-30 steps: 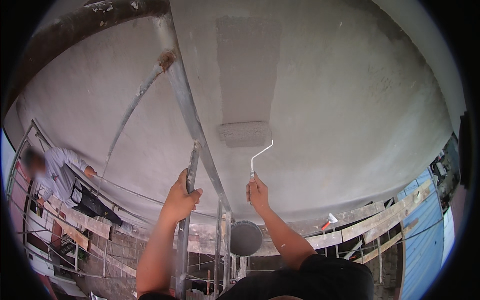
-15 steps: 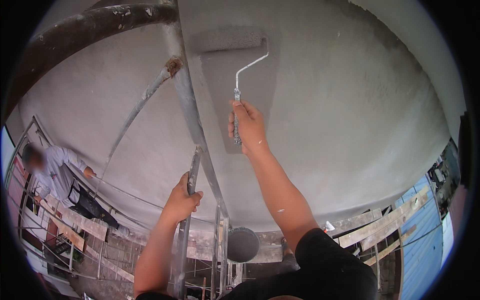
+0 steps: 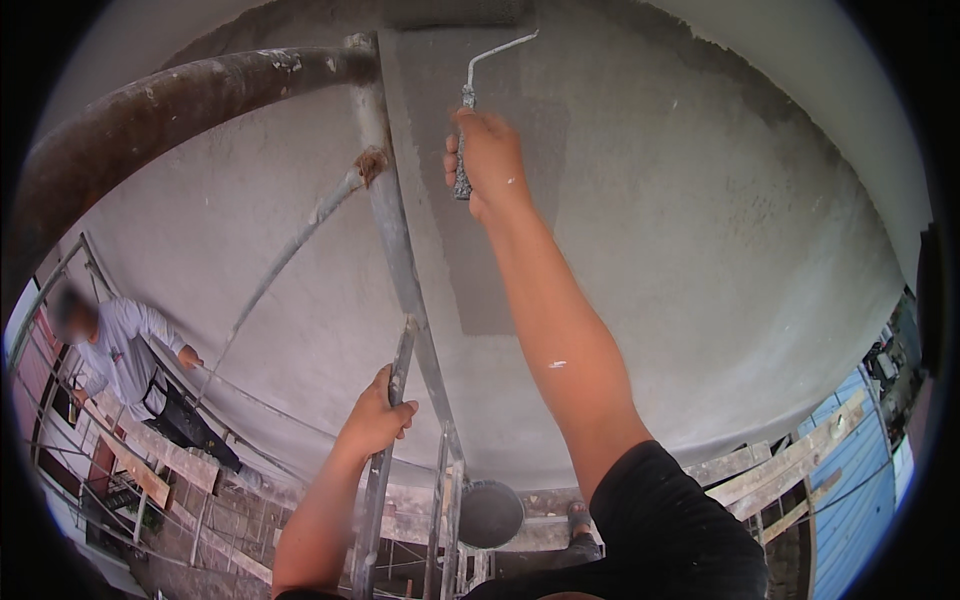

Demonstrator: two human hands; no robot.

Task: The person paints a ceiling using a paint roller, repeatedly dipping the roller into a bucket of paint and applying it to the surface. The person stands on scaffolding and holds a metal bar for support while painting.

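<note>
My right hand (image 3: 488,155) is closed around the speckled handle of a paint roller (image 3: 485,60), its arm stretched up along the wall. The roller's dark sleeve (image 3: 460,12) lies against the grey wall (image 3: 680,230) at the top of the view, partly cut off by the rim. Below it runs a darker, wet-looking patch (image 3: 490,290) with straight edges. Lower left, my left hand (image 3: 378,415) grips a slanted metal tube of the scaffold (image 3: 395,230). A round bucket (image 3: 490,515) holding grey material stands on the boards below me.
A thick, curved scaffold pipe (image 3: 200,105) crosses the upper left, with a thin brace beneath. Far left, another person (image 3: 135,350) stands on scaffold planks. Wooden planks (image 3: 790,465) extend at lower right beside blue corrugated sheeting (image 3: 845,490). My foot (image 3: 580,520) rests near the bucket.
My right hand has pushed the roller higher up the wall, and the dark patch now reaches farther up. My left hand keeps its hold on the tube. The view has shifted slightly.
</note>
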